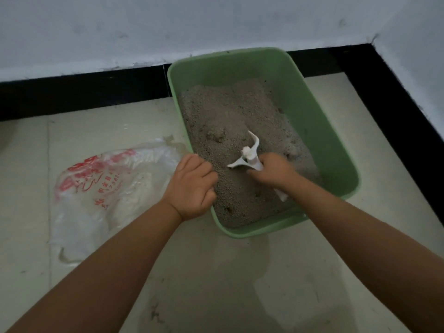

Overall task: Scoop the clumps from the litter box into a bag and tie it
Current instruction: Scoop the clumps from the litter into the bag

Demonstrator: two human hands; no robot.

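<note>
A green litter box [319, 131] sits on the floor against the wall, filled with grey litter [230, 116]. A darker clump [217, 137] shows near the middle of the litter. My right hand [274, 170] grips the handle of a white scoop [249, 155], whose head is dug into the litter. My left hand [192, 186] grips the box's left rim with curled fingers. A clear plastic bag [108, 188] with red print lies flat on the floor left of the box.
The box stands near a room corner, with a black skirting strip [84, 92] along the white walls. Pale floor tiles [216, 284] spread in front, with a darker damp-looking patch below the box.
</note>
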